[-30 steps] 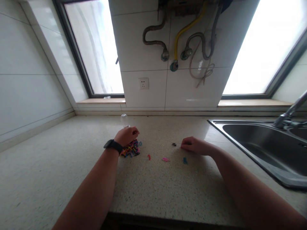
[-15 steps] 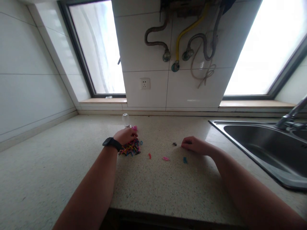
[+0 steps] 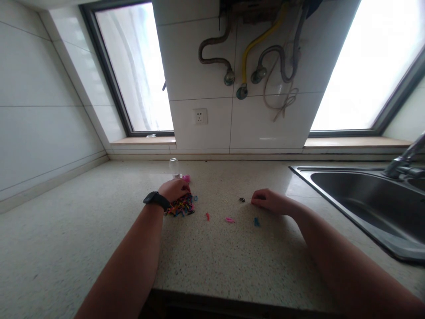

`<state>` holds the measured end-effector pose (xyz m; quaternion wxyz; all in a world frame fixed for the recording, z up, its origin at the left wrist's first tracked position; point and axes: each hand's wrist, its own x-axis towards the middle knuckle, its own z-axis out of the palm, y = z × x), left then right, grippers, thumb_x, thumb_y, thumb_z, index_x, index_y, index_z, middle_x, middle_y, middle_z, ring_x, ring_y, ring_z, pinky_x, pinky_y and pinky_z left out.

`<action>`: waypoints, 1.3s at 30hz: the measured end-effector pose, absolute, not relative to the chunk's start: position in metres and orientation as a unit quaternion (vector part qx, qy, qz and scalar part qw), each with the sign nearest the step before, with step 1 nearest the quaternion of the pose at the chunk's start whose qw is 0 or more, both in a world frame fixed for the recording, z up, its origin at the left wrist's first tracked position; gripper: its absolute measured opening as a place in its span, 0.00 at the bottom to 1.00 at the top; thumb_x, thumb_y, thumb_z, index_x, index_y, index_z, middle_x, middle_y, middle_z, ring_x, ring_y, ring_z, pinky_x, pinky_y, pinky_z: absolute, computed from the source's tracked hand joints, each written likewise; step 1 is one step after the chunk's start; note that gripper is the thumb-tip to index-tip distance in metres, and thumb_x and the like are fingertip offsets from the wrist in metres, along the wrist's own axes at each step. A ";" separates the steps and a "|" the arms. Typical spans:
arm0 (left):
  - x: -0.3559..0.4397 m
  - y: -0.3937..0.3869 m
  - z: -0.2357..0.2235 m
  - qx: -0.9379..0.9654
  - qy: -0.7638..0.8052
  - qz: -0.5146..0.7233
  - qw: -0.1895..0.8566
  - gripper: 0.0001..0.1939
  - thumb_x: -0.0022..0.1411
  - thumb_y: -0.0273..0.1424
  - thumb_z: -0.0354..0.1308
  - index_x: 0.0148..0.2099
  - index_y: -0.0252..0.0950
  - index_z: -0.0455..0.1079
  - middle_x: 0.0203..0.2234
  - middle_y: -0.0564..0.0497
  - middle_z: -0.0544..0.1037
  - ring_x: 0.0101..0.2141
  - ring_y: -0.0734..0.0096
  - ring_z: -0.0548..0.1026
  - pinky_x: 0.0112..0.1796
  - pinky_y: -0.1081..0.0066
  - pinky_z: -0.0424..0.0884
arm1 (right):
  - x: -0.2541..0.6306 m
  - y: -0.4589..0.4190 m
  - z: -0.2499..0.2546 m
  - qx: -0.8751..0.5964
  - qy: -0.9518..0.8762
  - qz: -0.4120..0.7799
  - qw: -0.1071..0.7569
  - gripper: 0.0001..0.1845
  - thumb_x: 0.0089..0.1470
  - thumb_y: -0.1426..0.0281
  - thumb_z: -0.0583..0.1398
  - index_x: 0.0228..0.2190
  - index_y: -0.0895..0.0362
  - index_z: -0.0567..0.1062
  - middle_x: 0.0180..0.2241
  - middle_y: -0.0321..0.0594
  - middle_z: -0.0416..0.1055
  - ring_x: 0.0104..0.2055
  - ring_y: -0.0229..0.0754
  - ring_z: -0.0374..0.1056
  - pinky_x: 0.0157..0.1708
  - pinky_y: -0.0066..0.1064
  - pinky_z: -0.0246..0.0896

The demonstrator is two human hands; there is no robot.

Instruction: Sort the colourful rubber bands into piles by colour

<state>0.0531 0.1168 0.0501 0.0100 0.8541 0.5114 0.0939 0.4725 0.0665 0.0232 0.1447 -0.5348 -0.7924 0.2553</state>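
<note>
My left hand (image 3: 174, 190), with a black watch (image 3: 156, 200) on its wrist, is at the top of a heap of small colourful elastic bands (image 3: 181, 207). Its fingers are pinched together at the heap; what is between them is too small to make out. To the right, my right hand (image 3: 268, 201) rests on the counter with its fingers closed, and anything in them is hidden. Just left of its fingertips lies a small dark cluster of bands (image 3: 242, 200). Nearer me are a red piece (image 3: 207, 216), a pink one (image 3: 229, 219) and a blue one (image 3: 256, 221).
A clear bottle-like container (image 3: 173, 167) stands behind my left hand, beside a bright pink object (image 3: 186, 178). A steel sink (image 3: 352, 221) is set into the speckled counter (image 3: 212, 261) at right. The tiled wall carries a socket (image 3: 200, 116) and hoses (image 3: 247, 57).
My left fingers have shifted slightly and closed in on the heap. My right hand and the separate coloured pieces have stayed in place.
</note>
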 end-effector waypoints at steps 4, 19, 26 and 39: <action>0.054 0.116 0.050 0.855 0.510 0.095 0.010 0.11 0.61 0.38 0.56 0.38 0.42 0.78 0.34 0.48 0.81 0.38 0.65 0.77 0.40 0.69 0.68 | 0.471 0.066 0.025 -0.534 -0.792 0.257 0.146 0.20 0.55 0.54 0.57 0.34 0.59 0.78 0.30 0.42 0.74 0.30 0.41 0.64 0.30 0.31 0.57; 0.057 0.114 0.050 0.843 0.524 0.124 -0.008 0.09 0.60 0.38 0.56 0.38 0.40 0.74 0.33 0.48 0.79 0.34 0.66 0.76 0.36 0.70 0.67 | 0.473 0.067 0.023 -0.531 -0.796 0.251 0.146 0.21 0.56 0.53 0.57 0.34 0.58 0.78 0.30 0.42 0.74 0.31 0.41 0.65 0.30 0.31 0.57; 0.056 0.117 0.048 0.837 0.527 0.147 -0.013 0.10 0.61 0.39 0.55 0.37 0.39 0.74 0.33 0.48 0.80 0.33 0.66 0.76 0.34 0.70 0.66 | 0.472 0.066 0.024 -0.536 -0.793 0.251 0.142 0.20 0.56 0.54 0.57 0.34 0.58 0.78 0.31 0.42 0.75 0.31 0.41 0.66 0.30 0.31 0.57; 0.056 0.116 0.049 0.840 0.508 0.187 0.012 0.08 0.59 0.36 0.57 0.35 0.38 0.73 0.30 0.49 0.79 0.31 0.68 0.74 0.34 0.70 0.64 | 0.474 0.068 0.021 -0.530 -0.797 0.251 0.145 0.19 0.56 0.55 0.57 0.34 0.58 0.78 0.30 0.41 0.74 0.31 0.40 0.65 0.30 0.30 0.56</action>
